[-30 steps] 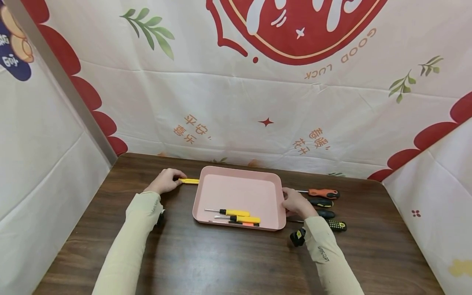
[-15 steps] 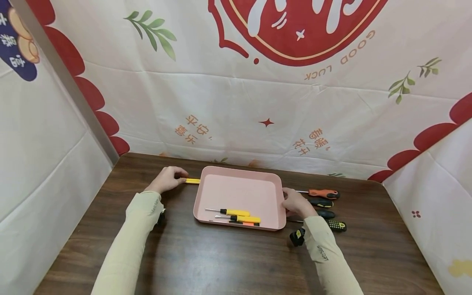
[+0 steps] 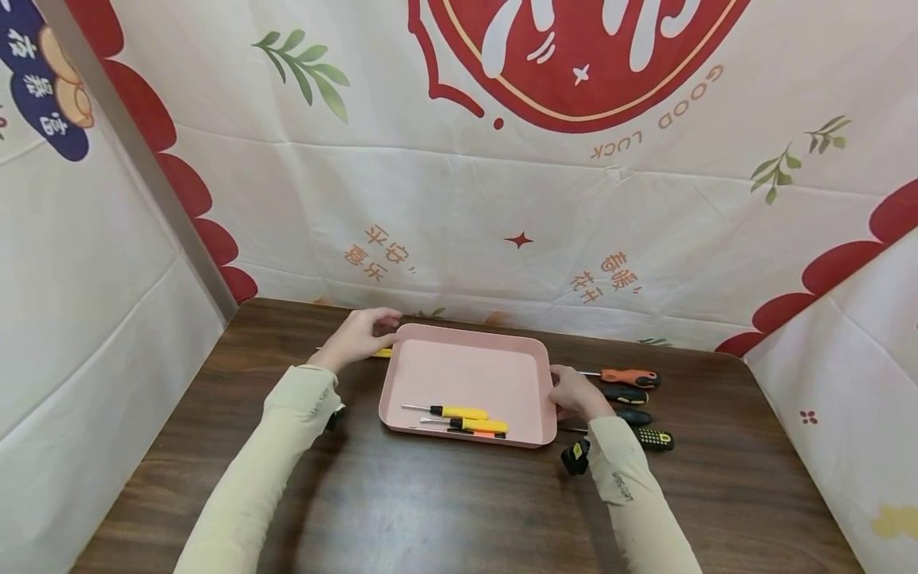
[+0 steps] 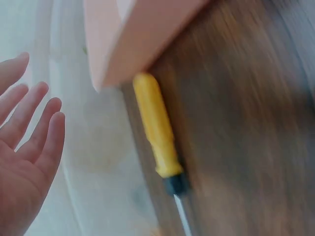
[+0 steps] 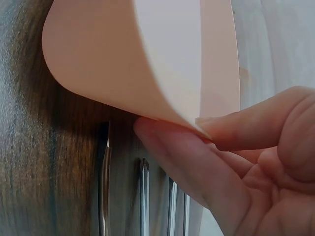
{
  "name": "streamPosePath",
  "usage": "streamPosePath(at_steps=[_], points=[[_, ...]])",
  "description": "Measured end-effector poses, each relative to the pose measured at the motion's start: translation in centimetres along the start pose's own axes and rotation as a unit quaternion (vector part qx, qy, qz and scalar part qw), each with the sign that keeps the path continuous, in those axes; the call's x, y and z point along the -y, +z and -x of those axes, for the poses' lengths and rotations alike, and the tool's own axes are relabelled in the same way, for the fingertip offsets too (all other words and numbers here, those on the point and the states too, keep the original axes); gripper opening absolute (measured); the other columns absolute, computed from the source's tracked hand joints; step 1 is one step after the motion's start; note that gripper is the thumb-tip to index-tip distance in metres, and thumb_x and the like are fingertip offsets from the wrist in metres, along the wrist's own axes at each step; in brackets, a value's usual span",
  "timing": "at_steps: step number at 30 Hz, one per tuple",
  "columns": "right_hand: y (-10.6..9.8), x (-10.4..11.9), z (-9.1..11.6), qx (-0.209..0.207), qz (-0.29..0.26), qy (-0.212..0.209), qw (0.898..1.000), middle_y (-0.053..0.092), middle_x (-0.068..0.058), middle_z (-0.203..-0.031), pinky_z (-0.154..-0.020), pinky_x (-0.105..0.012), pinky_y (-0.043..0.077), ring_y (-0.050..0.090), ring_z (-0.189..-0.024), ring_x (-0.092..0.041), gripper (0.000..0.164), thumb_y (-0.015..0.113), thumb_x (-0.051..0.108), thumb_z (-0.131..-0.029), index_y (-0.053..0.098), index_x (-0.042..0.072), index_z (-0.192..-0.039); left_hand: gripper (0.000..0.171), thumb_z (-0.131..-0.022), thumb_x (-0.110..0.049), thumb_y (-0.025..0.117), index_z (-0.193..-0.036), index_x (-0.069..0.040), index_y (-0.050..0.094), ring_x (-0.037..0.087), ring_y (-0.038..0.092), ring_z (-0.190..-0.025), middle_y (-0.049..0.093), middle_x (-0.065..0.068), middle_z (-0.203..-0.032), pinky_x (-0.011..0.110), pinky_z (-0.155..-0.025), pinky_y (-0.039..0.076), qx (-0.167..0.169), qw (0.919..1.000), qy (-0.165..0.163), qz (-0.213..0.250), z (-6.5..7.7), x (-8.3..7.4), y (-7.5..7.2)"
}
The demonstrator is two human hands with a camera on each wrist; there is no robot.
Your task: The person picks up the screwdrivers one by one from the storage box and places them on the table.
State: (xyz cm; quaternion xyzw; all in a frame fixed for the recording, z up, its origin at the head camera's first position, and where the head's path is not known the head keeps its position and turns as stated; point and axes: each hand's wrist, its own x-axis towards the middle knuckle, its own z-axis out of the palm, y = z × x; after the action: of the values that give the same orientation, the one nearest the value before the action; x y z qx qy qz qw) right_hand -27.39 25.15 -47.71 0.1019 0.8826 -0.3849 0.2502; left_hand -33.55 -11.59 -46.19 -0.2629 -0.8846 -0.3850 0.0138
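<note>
My right hand [image 3: 574, 392] pinches the right rim of a pink tray [image 3: 466, 359]. In the right wrist view the thumb is inside the wall and the fingers [image 5: 187, 152] are outside and under it. My left hand [image 3: 361, 339] is open at the tray's back left corner, its fingers spread. Below it a yellow-handled screwdriver [image 4: 155, 123] lies on the table, handle end close to the tray wall and shaft pointing away; the left wrist view shows the hand apart from it.
Inside the tray's front lie two yellow screwdrivers [image 3: 462, 413] and an orange-and-black handled tool [image 3: 488, 434]. Right of the tray are an orange-handled screwdriver [image 3: 631, 378] and several dark-handled ones [image 3: 625, 394]. A printed cloth [image 3: 445, 207] hangs behind the table.
My left hand has let go of the yellow screwdriver's handle and moved right to the tray's back left corner, its fingers spreading. My right hand stays on the tray rim.
</note>
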Motion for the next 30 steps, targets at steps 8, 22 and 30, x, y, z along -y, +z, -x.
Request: streamPosePath(at_steps=[8,22,30], points=[[0.0,-0.3,-0.4,-0.006,0.011,0.007,1.000,0.049,-0.026,-0.115,-0.055,-0.035,0.052,0.058,-0.066,-0.021,0.065,0.047,-0.007,-0.079,0.025,-0.003,-0.140,0.046,-0.082,-0.007,0.064,-0.124,0.002,0.048,0.033,0.059,-0.099,0.060,0.020,-0.108,0.038,-0.080,0.049,0.079,0.9952,0.054,0.019,-0.9,-3.5,2.5],[0.0,-0.3,-0.1,-0.004,0.001,-0.001,1.000,0.049,-0.027,-0.114,-0.056,-0.036,0.052,0.058,-0.067,-0.021,0.066,0.046,-0.009,-0.078,0.023,-0.004,-0.140,0.036,-0.081,-0.012,0.065,-0.114,0.002,0.058,0.027,0.061,-0.096,0.063,0.017,-0.107,0.035,-0.080,0.049,0.185,0.9745,0.110,-0.063,-1.3,-5.9,5.7],[0.0,-0.2,-0.1,-0.002,-0.002,0.006,1.000,0.053,-0.024,-0.107,-0.054,-0.035,0.051,0.057,-0.059,-0.020,0.070,0.046,-0.009,-0.076,0.022,-0.002,-0.141,0.033,-0.080,-0.009,0.065,-0.110,0.002,0.061,0.024,0.061,-0.092,0.063,0.015,-0.105,0.031,-0.080,0.047,0.230,0.9646,0.109,-0.068,-1.4,-6.3,7.3]])
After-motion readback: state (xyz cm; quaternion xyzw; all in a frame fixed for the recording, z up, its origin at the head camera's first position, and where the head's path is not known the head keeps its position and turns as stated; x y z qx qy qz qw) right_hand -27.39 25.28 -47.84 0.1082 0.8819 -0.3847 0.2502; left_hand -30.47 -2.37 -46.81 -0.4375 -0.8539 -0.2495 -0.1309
